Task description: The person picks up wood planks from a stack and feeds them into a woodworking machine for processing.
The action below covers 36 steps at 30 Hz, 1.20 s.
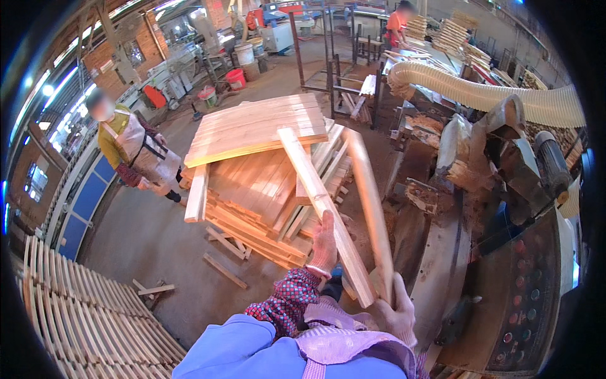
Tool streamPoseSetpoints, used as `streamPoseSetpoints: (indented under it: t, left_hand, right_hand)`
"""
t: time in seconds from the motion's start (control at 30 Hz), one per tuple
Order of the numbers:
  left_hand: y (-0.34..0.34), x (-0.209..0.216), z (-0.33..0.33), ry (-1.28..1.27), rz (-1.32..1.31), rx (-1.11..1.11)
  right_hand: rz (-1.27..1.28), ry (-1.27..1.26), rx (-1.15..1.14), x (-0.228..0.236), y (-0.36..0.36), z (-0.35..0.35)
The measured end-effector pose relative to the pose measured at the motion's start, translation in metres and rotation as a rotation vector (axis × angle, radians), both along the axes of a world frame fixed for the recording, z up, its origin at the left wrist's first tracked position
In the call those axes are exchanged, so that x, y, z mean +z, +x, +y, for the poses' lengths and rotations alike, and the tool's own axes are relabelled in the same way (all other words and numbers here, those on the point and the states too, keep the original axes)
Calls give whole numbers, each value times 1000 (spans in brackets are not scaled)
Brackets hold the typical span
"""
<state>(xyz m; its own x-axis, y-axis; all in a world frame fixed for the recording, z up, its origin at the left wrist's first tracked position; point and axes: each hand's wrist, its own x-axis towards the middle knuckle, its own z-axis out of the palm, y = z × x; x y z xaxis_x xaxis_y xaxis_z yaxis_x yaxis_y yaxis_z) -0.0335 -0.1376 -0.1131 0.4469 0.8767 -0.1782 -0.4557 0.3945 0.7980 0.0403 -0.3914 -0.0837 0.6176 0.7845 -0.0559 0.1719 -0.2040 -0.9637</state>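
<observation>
A: Finger state?
B: Left hand (324, 247): curled on the first board (320, 196), mid-length; right hand (399, 314): closed around the lower end of the second board (371, 202); both boards slant from centre to lower centre of the frame.
A: Surroundings?
B: Board stack (252, 183), left of centre; ribbed hose (492, 91), upper right; aproned person (142, 145), upper left.

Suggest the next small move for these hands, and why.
I'd probably lower the left plank toward the board stack: the left hand holds it around its lower half, and its far end overlaps the stack in this view, though contact is unclear. The right hand is occupied, gripping the right plank near its lower end.
</observation>
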Motion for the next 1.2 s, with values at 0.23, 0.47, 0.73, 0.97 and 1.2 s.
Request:
streamPoseSetpoints:
  t: [0.23, 0.47, 0.73, 0.97, 1.2]
  left_hand:
    - [18, 1, -12, -59, -148, -7]
    - [17, 5, -11, -129, -124, 33]
    - [22, -3, -3, -163, -110, 123]
    - [50, -5, -26, 46, 128, 7]
    - [53, 25, -14, 1028, 539, -184]
  right_hand:
    - [-256, -493, -655, -129, -25, -154]
    - [-1113, -753, -480, -219, 107, -132]
    - [-1109, -729, -392, -192, 287, 0]
    - [376, 264, 160, -38, 134, 42]
    - [-206, 1, -82, -47, 36, -15]
